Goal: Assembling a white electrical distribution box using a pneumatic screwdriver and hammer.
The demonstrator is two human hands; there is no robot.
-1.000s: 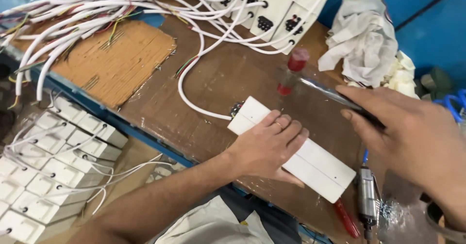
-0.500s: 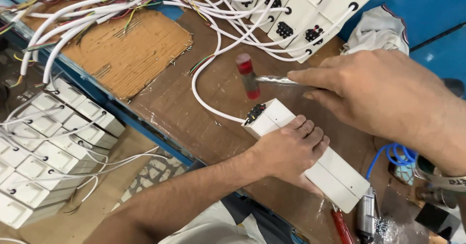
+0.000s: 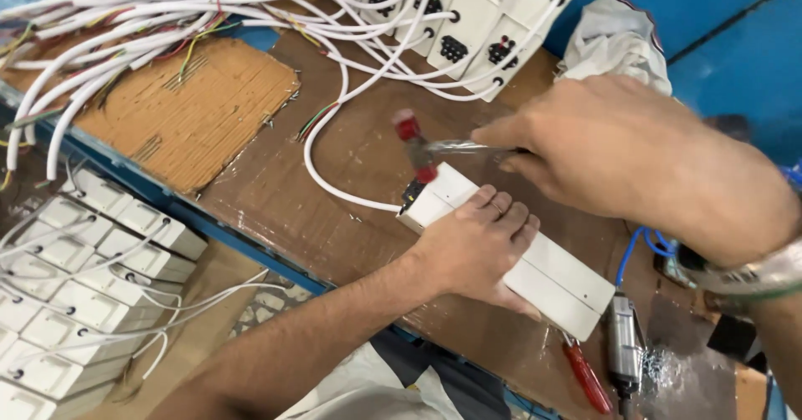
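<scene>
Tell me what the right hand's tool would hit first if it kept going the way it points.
The right hand holds a small red-headed hammer pointing left and slightly down. Carried straight on, its head would likely meet the cable end of the white box pinned under the left hand, though depth is uncertain.

No packages, labels, signs or screens show anywhere in this view: nothing on the worktop (image 3: 276,211) carries a sticker or a printed panel that can be made out, and nothing boxed or wrapped for sale lies on it or below its edge
</scene>
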